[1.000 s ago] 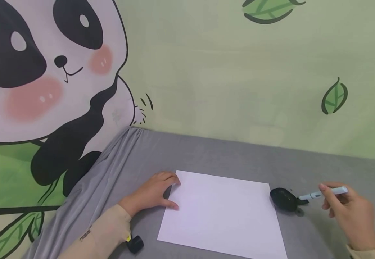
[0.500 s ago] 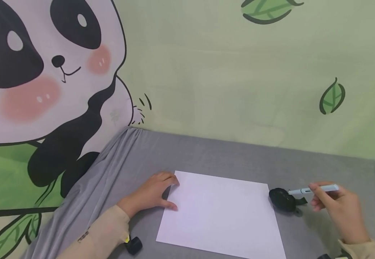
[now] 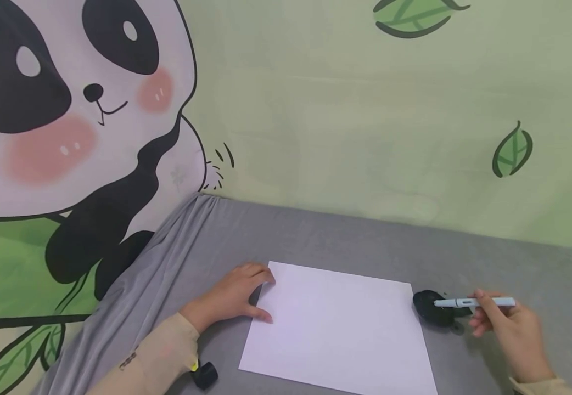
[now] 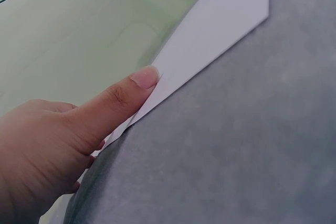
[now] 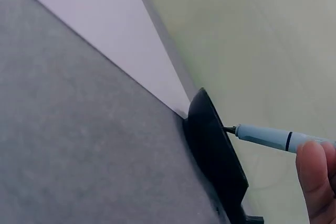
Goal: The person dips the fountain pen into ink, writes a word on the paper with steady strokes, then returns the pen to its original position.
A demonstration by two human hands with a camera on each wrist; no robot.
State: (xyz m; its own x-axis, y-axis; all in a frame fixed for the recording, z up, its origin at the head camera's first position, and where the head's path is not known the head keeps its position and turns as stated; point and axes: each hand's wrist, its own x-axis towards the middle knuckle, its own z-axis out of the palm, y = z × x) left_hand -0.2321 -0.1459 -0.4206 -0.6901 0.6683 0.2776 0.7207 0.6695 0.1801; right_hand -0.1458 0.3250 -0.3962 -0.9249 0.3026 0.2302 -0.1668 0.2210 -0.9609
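Observation:
My right hand [image 3: 515, 334] pinches a light blue fountain pen [image 3: 500, 302] between thumb and fingers. In the right wrist view its dark nib [image 5: 230, 129] points left, right at the face of a black, dish-like object [image 5: 210, 145] with a short stem. That black object [image 3: 431, 308] lies by the right edge of a blank white sheet of paper [image 3: 335, 329]. My left hand [image 3: 234, 293] rests at the sheet's left edge, thumb and fingers spread. The left wrist view shows the thumb [image 4: 144, 77] lying on the paper [image 4: 210, 35].
A grey cloth [image 3: 325, 230] covers the table under everything. Behind it hangs a pale green backdrop [image 3: 315, 109] with a printed panda and leaves. A black device [image 3: 206, 376] is by my left sleeve [image 3: 152, 356].
The pen and my right hand have moved left, bringing the pen's tip from the stem side over the black object. My left hand and the paper stay put.

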